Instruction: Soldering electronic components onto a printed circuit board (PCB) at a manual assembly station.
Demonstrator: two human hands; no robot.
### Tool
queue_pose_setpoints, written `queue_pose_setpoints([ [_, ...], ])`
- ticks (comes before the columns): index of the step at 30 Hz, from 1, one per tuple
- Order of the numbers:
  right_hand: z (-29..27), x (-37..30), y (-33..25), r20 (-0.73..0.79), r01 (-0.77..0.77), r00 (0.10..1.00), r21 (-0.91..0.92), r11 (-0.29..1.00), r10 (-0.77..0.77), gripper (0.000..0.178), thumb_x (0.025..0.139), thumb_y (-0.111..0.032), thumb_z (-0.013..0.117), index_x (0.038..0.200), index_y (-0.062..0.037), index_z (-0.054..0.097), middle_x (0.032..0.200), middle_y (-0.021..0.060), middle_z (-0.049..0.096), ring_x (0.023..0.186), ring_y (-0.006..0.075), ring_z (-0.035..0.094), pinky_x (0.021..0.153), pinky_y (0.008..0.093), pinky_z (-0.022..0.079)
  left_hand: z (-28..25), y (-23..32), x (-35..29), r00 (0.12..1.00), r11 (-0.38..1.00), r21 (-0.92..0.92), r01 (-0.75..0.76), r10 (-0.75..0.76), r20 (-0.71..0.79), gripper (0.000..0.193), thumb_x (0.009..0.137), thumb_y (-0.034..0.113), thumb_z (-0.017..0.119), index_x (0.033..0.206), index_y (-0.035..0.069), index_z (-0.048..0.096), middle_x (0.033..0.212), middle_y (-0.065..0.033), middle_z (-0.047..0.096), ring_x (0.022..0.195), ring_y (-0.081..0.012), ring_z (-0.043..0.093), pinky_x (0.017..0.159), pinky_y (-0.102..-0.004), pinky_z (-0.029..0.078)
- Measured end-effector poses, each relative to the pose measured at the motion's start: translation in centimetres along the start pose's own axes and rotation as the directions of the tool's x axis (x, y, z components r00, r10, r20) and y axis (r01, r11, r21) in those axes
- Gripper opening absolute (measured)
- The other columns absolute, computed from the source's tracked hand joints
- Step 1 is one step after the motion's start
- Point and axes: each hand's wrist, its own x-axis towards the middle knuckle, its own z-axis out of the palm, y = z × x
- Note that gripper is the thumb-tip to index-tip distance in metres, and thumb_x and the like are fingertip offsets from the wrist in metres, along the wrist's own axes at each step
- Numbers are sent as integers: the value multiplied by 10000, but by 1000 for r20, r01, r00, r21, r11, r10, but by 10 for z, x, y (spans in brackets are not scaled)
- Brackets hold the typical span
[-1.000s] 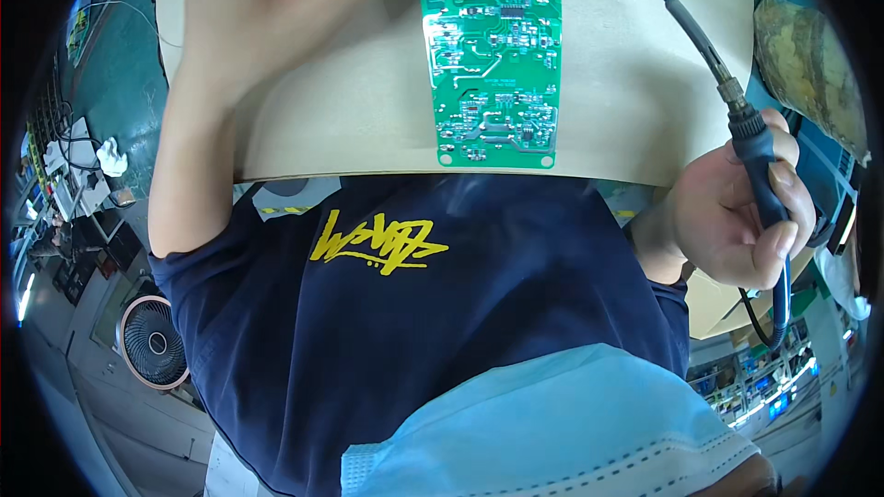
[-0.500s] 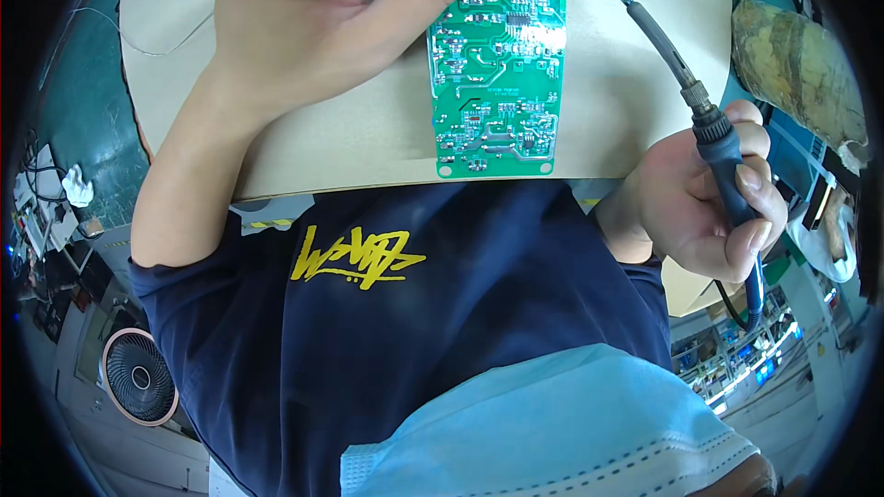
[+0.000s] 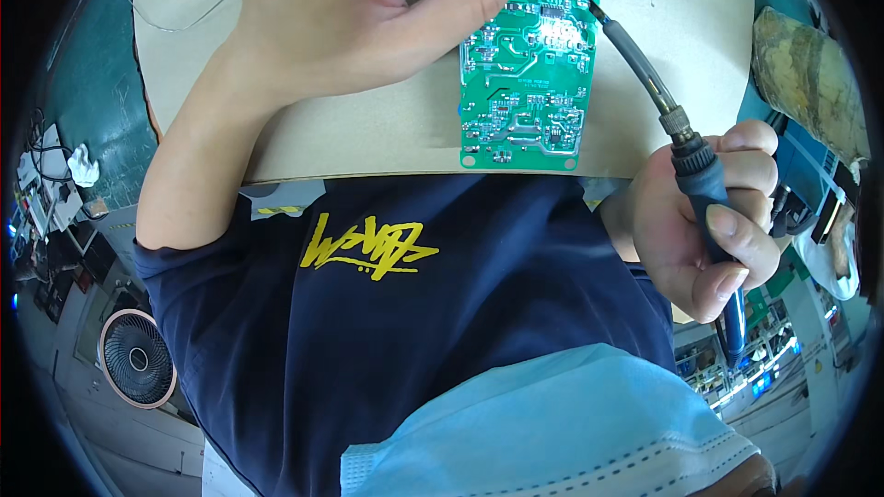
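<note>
A green circuit board with many small parts lies lengthwise on a beige board, its near end close to the edge. My right hand is wrapped around a soldering iron. The iron slants up and left, its dark tip beside the circuit board's right edge; whether it touches cannot be made out. My left hand reaches over the circuit board's upper left part, thumb and fingers pinched on thin solder wire. A length of that solder wire trails off to the left; the fingertips are partly cut off by the upper edge.
The beige board covers the green worktop. On the right stands a mottled, brownish rounded object. Cables and a crumpled white tissue lie at the left. A round fan is at the lower left.
The soldering iron has moved left, its tip going from well right of the circuit board to its right edge. The whole scene has shifted slightly right; my left hand remains over the board.
</note>
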Motion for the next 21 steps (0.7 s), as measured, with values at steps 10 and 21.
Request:
queue_pose_setpoints([
  [10,4,-10,-5,-77,29,997,-3,1000,-29,385,1014,-423,476,902,-80,610,581,-8,363,580,174,414,702,431,364,2,19,18,991,982,-134,132,-132,5,107,726,-22,762,786,27,689,694,-58,602,707,-203,583,599,-302,464],
  [21,5,-11,-7,-76,6,997,12,1000,-5,392,1018,-432,478,902,-82,611,583,-7,368,578,175,417,706,425,366,11,7,6,999,993,-108,-50,48,-16,120,720,-26,771,793,38,702,692,-42,599,733,-252,616,634,-331,496],
])
